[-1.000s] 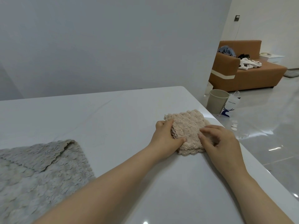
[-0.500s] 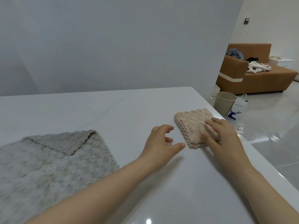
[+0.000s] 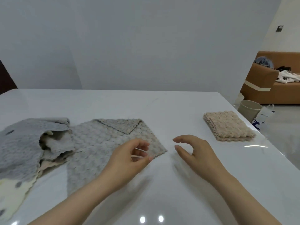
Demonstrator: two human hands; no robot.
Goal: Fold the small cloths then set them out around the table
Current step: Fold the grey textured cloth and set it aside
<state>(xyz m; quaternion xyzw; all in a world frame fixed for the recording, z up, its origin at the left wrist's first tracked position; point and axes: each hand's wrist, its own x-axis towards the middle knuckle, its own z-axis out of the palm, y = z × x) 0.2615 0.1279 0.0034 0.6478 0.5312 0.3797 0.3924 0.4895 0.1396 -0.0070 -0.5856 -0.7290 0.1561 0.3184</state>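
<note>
A folded beige cloth lies by the right edge of the white table, with no hand on it. A grey-green cloth lies spread out at the middle left, its far corner turned over. My left hand hovers over that cloth's right corner with loosely curled fingers and holds nothing. My right hand hangs just right of the corner, fingers relaxed, holding nothing. A rumpled grey cloth with dark dots lies at the far left over a cream cloth.
The table's right edge runs close past the beige cloth. Beyond it on the floor stand a beige bin and a white paper bag. An orange sofa with clothes on it is further back. A grey wall stands behind the table.
Both hands let go of the folded beige cloth and moved left to the grey-green cloth's corner. The view swung left, bringing the dotted grey cloth into sight.
</note>
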